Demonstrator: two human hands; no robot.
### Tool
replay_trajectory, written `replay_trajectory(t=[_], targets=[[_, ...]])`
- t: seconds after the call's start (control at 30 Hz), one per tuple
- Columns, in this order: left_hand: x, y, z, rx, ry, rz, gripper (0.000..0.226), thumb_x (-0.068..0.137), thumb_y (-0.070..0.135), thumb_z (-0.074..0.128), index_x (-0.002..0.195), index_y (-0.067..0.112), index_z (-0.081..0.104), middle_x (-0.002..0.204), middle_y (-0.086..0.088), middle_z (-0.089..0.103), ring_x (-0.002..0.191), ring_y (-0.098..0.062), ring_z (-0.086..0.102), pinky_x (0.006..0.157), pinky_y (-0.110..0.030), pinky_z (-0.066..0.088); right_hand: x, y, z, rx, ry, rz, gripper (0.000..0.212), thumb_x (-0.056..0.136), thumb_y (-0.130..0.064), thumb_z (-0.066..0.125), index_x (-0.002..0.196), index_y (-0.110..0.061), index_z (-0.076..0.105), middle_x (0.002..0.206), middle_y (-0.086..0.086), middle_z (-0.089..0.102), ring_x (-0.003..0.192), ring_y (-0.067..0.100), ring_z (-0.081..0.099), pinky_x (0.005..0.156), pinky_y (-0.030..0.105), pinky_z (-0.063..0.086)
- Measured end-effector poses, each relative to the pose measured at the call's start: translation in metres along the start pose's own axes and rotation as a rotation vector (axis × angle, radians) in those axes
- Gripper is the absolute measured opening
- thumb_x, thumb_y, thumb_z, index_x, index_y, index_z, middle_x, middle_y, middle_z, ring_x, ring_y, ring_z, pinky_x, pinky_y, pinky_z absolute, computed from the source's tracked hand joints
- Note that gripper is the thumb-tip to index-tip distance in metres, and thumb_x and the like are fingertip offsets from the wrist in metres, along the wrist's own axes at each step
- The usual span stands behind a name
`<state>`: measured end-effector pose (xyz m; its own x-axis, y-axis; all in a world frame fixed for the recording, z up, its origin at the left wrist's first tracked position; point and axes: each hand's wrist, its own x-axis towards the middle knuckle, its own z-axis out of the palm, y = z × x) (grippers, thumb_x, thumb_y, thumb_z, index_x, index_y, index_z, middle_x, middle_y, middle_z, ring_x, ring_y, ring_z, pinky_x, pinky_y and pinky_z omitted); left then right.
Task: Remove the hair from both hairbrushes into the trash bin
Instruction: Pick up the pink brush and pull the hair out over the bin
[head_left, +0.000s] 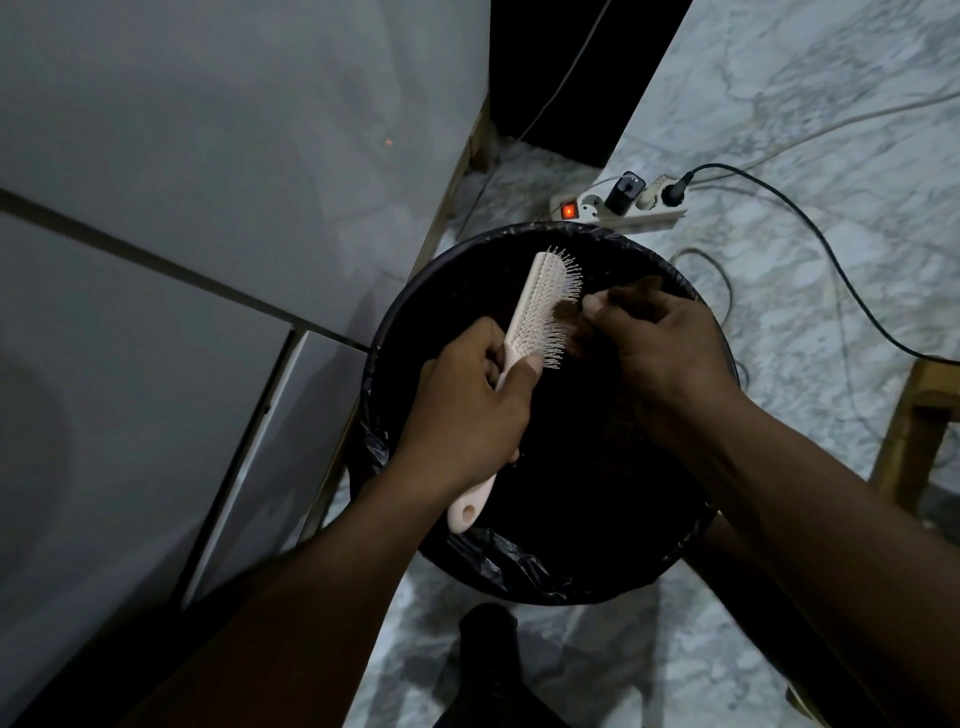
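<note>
Pale hairbrush (540, 306), bristles rightward, brown hair clump (567, 312) tangled.

We count one of nearly everything — and two hands.

One hairbrush (540, 306), one tuft of hair (568, 313), one bin (691, 525) with one black liner (498, 558); two hands — left (467, 410), right (660, 353); one power strip (618, 208) holding two plugs, with one red switch (570, 211) lit.
</note>
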<state>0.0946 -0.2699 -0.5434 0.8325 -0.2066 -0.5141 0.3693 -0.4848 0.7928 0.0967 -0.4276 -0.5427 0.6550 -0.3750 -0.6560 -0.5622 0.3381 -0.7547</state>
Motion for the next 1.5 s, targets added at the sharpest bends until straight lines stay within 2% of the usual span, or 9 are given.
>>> replay_trajectory(t=[0.27, 0.43, 0.67, 0.8, 0.93, 1.03, 1.17, 1.37, 1.5], targets=[[0.002, -0.006, -0.002, 0.109, 0.046, 0.011, 0.032, 0.096, 0.033, 0.063, 0.086, 0.007, 0.048, 0.073, -0.014, 0.064, 0.050, -0.026, 0.066, 0.043, -0.030, 0.048, -0.001, 0.004, 0.001, -0.197, -0.140, -0.122, 0.034, 0.085, -0.015, 0.076, 0.117, -0.007, 0.066, 0.106, 0.004, 0.074, 0.094, 0.007, 0.073, 0.080, 0.023, 0.060], [0.000, -0.005, 0.001, 0.100, -0.007, 0.021, 0.030, 0.098, 0.030, 0.062, 0.089, 0.005, 0.049, 0.080, -0.017, 0.066, 0.048, -0.023, 0.064, 0.037, -0.016, 0.041, 0.000, 0.006, 0.000, -0.397, -0.059, -0.226, 0.015, 0.079, -0.012, 0.082, 0.092, -0.009, 0.076, 0.087, -0.001, 0.077, 0.078, 0.004, 0.073, 0.078, 0.024, 0.060], [0.007, -0.005, -0.004, -0.050, -0.003, -0.068, 0.034, 0.099, 0.030, 0.061, 0.087, 0.001, 0.047, 0.060, -0.005, 0.060, 0.031, -0.016, 0.059, 0.041, -0.026, 0.045, 0.005, -0.003, 0.000, 0.167, 0.031, 0.130, 0.007, 0.093, -0.001, 0.062, 0.086, 0.001, 0.062, 0.079, 0.017, 0.064, 0.059, 0.018, 0.070, 0.055, 0.024, 0.059], [0.014, -0.010, -0.008, -0.076, 0.054, -0.092, 0.034, 0.099, 0.030, 0.060, 0.082, 0.004, 0.048, 0.065, -0.015, 0.062, 0.032, -0.019, 0.059, 0.047, -0.029, 0.045, 0.010, -0.007, -0.007, 0.000, -0.013, 0.232, 0.006, 0.088, 0.002, 0.067, 0.090, -0.002, 0.062, 0.075, 0.012, 0.062, 0.060, 0.020, 0.063, 0.045, 0.025, 0.054], [0.014, -0.011, -0.008, -0.081, 0.012, -0.112, 0.032, 0.099, 0.030, 0.062, 0.087, 0.002, 0.053, 0.067, -0.016, 0.062, 0.033, -0.017, 0.058, 0.047, -0.028, 0.047, -0.001, -0.006, -0.008, -0.396, -0.143, 0.284, 0.020, 0.081, -0.006, 0.078, 0.099, -0.001, 0.070, 0.087, 0.014, 0.073, 0.066, 0.022, 0.069, 0.051, 0.027, 0.058], [0.013, -0.010, -0.007, -0.097, -0.033, -0.125, 0.029, 0.099, 0.030, 0.062, 0.089, 0.004, 0.057, 0.065, -0.009, 0.063, 0.033, -0.016, 0.058, 0.045, -0.024, 0.046, -0.002, -0.005, -0.005, -0.374, -0.090, 0.159, 0.024, 0.083, -0.021, 0.078, 0.101, -0.009, 0.067, 0.083, 0.000, 0.073, 0.060, 0.006, 0.069, 0.050, 0.017, 0.056], [0.011, -0.005, -0.006, -0.173, -0.136, -0.143, 0.032, 0.100, 0.027, 0.061, 0.097, -0.005, 0.057, 0.066, -0.009, 0.062, 0.032, -0.019, 0.055, 0.041, -0.021, 0.044, 0.005, -0.002, -0.003, -0.271, -0.075, 0.055, 0.052, 0.080, -0.033, 0.080, 0.124, -0.015, 0.057, 0.106, -0.005, 0.067, 0.094, 0.008, 0.069, 0.077, 0.026, 0.057], [0.006, 0.000, -0.006, -0.264, -0.249, -0.116, 0.025, 0.100, 0.022, 0.061, 0.084, 0.005, 0.052, 0.062, -0.006, 0.060, 0.032, -0.021, 0.053, 0.040, -0.021, 0.043, 0.007, 0.001, -0.001, 0.135, -0.054, 0.095, 0.026, 0.083, -0.008, 0.076, 0.102, 0.007, 0.066, 0.071, 0.007, 0.071, 0.050, 0.007, 0.065, 0.056, 0.021, 0.054], [0.006, 0.000, -0.008, -0.258, -0.260, -0.099, 0.025, 0.100, 0.022, 0.061, 0.086, 0.004, 0.052, 0.062, -0.007, 0.059, 0.033, -0.021, 0.053, 0.040, -0.021, 0.043, 0.006, 0.001, -0.003, -0.037, 0.002, -0.008, 0.022, 0.086, -0.017, 0.075, 0.091, 0.004, 0.069, 0.079, 0.014, 0.073, 0.066, 0.018, 0.070, 0.065, 0.030, 0.060]])
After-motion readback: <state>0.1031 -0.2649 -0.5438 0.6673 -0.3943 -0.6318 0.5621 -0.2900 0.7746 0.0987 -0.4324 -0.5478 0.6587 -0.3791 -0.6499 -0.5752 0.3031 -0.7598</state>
